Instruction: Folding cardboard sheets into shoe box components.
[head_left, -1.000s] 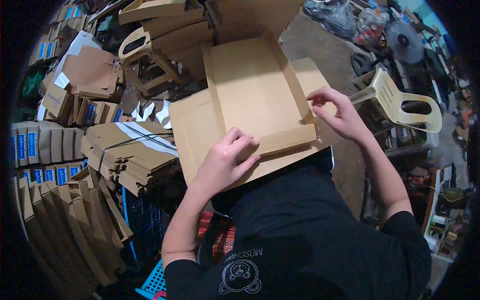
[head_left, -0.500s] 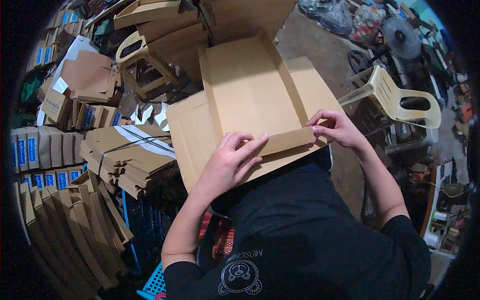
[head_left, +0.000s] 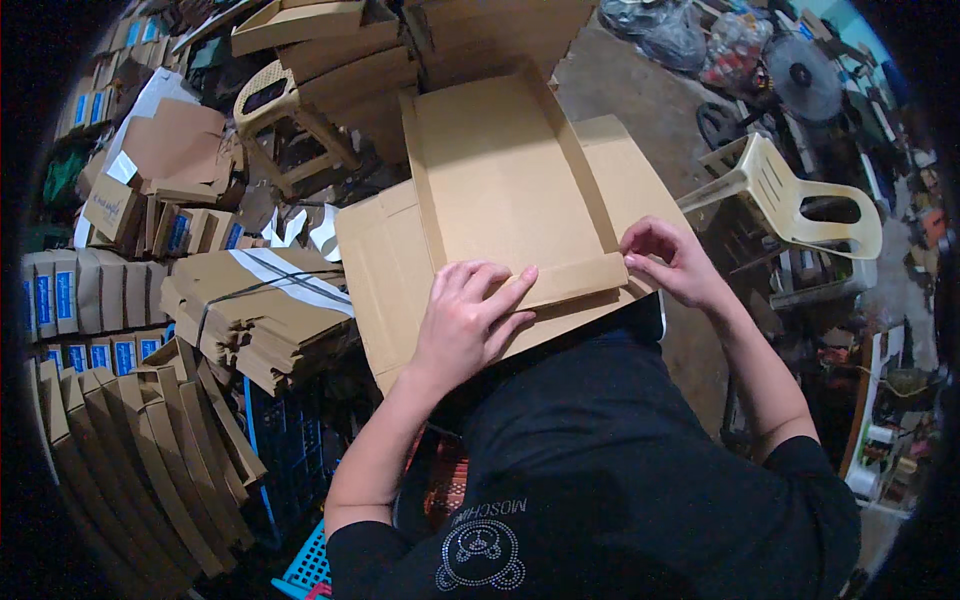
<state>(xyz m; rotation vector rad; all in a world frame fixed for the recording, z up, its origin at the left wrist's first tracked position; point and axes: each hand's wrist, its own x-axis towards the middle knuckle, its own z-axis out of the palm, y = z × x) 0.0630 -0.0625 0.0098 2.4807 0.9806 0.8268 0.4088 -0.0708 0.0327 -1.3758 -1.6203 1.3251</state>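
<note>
A brown corrugated cardboard box [head_left: 500,170], partly folded, rests on my lap with its long side walls raised. My left hand [head_left: 470,320] lies flat on the near flap [head_left: 575,280], pressing it down with spread fingers. My right hand [head_left: 670,262] pinches the right end of that same flap at the box's corner. A flat side panel [head_left: 380,270] sticks out to the left of the box.
A strapped bundle of flat cardboard blanks [head_left: 265,300] lies at my left. Folded boxes [head_left: 110,430] stand in rows at lower left. A tan plastic stool [head_left: 285,125] is behind, a cream plastic chair [head_left: 800,200] at right, a blue crate [head_left: 310,560] below.
My right hand has come in from the box's right edge to the end of the near flap. The flap has folded down over the front, under my left hand.
</note>
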